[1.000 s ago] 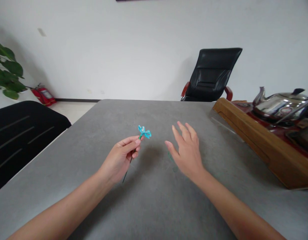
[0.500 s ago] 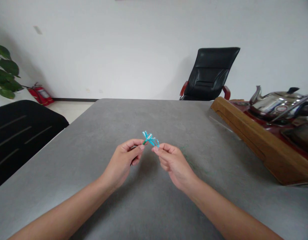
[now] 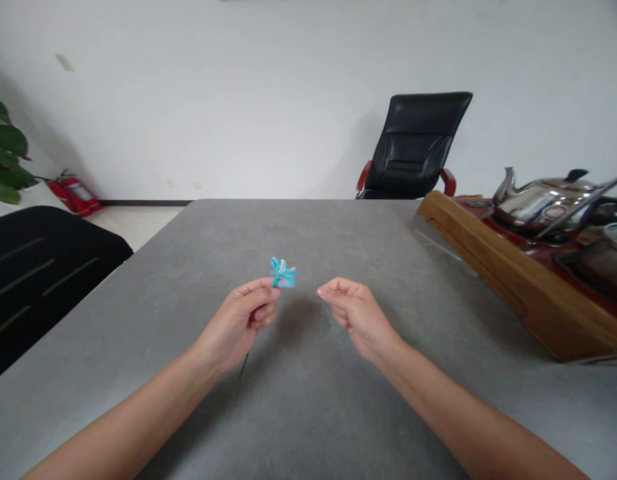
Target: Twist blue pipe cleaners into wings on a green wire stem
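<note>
The left hand [image 3: 241, 321] grips a blue artificial flower [image 3: 282, 273] by its stem [image 3: 244, 366], thumb and forefinger closing just below the head. With the clock face laid on the view, the flower is just off centre toward 7 o'clock, held above the grey bench [image 3: 268, 230]. Its head opens from the pinch toward 1 o'clock; the thin stem leaves the underside of the fist toward 7 o'clock. Pale bead-like parts show among the petals, whose lower edge is blurred.

The right hand [image 3: 359, 319] is at 4 o'clock from the flower, near but apart. Its thumb and forefinger meet at the tips and the other fingers are curled; nothing is visible between them, though a fine strand could not be ruled out. Faint greenish traces [image 3: 341, 329] show beside this hand, toward 8 o'clock; they are too indistinct to identify.

The step in hand is judged to be petal adjustment: the left hand steadies the stem while the right works the head. Further shaping would call for a right-hand pinch moved toward 10 o'clock onto a single petal, with light force. The left grip should stay firm; the petals appear thin and liable to bend out of line.
</note>
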The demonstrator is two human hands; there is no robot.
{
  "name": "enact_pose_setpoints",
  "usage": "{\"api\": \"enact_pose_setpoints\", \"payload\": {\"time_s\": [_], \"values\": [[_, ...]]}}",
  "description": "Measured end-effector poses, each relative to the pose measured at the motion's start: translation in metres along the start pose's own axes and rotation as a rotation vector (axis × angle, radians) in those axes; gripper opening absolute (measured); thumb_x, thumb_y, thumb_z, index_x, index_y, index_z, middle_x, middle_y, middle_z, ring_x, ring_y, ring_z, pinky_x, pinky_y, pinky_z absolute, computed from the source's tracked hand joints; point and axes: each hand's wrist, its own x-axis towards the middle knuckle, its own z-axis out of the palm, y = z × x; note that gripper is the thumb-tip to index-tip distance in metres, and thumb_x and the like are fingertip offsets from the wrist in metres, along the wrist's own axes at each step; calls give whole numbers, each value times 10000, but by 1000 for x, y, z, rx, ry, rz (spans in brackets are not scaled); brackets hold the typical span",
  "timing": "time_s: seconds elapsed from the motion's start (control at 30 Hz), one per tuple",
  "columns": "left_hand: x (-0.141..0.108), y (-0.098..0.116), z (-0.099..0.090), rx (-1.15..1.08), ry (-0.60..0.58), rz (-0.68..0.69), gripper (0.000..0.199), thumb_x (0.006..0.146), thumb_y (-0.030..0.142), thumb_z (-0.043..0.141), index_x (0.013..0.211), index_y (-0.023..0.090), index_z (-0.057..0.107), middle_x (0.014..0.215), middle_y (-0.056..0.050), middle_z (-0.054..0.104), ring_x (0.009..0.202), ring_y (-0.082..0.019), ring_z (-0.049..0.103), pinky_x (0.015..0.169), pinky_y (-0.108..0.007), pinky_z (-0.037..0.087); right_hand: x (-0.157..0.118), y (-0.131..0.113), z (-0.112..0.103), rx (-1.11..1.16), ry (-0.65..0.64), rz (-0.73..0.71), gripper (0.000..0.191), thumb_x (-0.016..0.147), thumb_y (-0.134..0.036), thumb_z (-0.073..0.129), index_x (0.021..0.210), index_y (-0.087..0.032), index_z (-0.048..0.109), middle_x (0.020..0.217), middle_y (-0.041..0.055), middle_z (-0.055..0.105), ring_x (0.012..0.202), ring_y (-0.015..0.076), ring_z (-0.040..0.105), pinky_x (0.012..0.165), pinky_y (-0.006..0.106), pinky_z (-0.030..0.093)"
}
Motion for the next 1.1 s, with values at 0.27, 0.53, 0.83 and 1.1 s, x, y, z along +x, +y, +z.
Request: {"api": "enact_pose_setpoints", "payload": {"time_s": [0.27, 0.53, 0.83, 1.1], "values": [[5, 8, -3, -60, 67, 173, 122, 713, 114, 706, 807, 146, 636, 762, 24, 497, 507, -18, 311, 449, -146, 270, -2, -12, -6, -83, 29, -101, 266, 661, -366, 698, 586, -176, 528, 448, -99, 292, 410, 48, 162, 424, 253, 67], [3, 10, -5, 62, 54, 117, 112, 741, 180, 702, 830, 143, 645, 725, 29, 467, 509, -23, 339, 447, -148, 272, 12, -15, -23, -79, 124, -106, 266, 646, -354, 712, 578, -185, 518, 420, -109, 253, 392, 45, 133, 424, 262, 49], [4, 17, -6, 75, 117, 181, 164, 775, 233, 681, 896, 122, 679, 580, 41, 388, 517, -52, 316, 460, -164, 251, 20, -4, -30, -235, 53, -64, 207, 704, -358, 670, 617, -190, 586, 418, -95, 295, 382, 58, 189, 411, 231, 124], [0, 17, -6, 150, 96, 158, 184, 793, 278, 671, 893, 125, 690, 594, 37, 377, 510, -55, 285, 444, -175, 219, 22, -15, -53, -1316, 251, -731, 252, 836, -324, 588, 670, -205, 735, 1128, 106, 641, 1170, 339, 443, 990, 536, 280]]}}
